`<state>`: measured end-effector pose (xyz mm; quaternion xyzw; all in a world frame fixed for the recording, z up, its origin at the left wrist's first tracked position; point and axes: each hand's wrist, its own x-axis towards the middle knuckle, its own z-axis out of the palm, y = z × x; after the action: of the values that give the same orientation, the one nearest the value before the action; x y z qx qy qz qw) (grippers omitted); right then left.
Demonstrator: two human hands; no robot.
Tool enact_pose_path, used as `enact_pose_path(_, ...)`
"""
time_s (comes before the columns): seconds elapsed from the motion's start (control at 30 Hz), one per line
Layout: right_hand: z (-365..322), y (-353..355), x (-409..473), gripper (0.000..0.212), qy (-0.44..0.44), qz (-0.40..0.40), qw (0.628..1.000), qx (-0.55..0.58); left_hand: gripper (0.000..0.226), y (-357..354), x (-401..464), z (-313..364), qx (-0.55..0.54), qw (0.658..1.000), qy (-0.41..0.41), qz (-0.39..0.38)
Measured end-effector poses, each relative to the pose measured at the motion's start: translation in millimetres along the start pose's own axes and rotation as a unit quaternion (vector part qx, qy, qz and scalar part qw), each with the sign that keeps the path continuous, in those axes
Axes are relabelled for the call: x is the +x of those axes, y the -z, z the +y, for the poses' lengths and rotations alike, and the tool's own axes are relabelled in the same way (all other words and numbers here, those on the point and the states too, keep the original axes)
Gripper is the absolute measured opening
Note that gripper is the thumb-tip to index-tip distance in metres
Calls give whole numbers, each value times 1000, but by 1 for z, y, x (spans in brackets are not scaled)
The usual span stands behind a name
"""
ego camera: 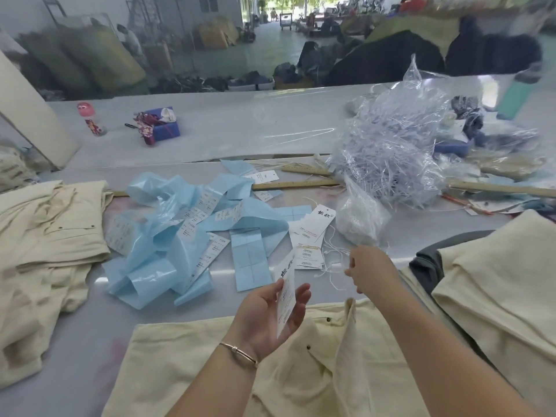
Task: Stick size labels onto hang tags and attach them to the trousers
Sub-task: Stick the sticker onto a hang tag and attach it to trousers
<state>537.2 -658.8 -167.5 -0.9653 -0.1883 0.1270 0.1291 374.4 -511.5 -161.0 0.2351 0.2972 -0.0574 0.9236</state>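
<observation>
A: How far along am I?

B: Mid-job. Left hand (270, 314) pinches a stiff white hang tag (285, 299) at lower centre; right hand (368, 270) pinches thin white string (331, 254) beside it.

A: The trousers?

B: Soft cream trousers (301, 371) along the bottom edge, untagged. Glossy blue label backing (168, 248) litters centre-left.

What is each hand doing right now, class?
Left hand: holds a white hang tag.
Right hand: pinches a thin white string.
</observation>
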Motion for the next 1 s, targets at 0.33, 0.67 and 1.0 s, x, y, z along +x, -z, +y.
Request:
enact_pose_path(0.33,-14,51,15,17,12,218,938,268,21,50,-37,10,-27,999,-16,34)
enact_pose_path(0.67,-50,40,-21,21,24,166,870,463,19,44,-52,8,-2,1000,22,-14)
enact_pose_path(1.0,-98,9,-129,16,121,82,923,355,41,12,-58,13,-43,996,10,-78)
